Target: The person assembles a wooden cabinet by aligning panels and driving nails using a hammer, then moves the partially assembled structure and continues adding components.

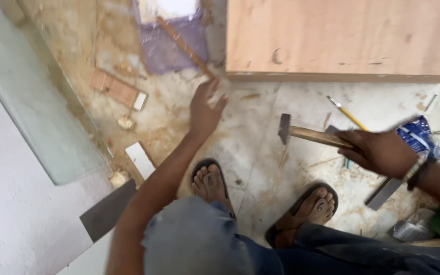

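Observation:
My right hand grips the wooden handle of a hammer, its dark steel head pointing left above the dusty floor. My left hand reaches forward with fingers apart, holding nothing, close to the lower left corner of a large plywood board and the end of a thin wooden stick. Both my feet in sandals stand on the floor beneath my knees.
A glass pane leans at the left. Wood offcuts, a white block, a yellow pencil, a blue plastic packet, a purple bag and a metal strip lie on the sawdust-covered floor.

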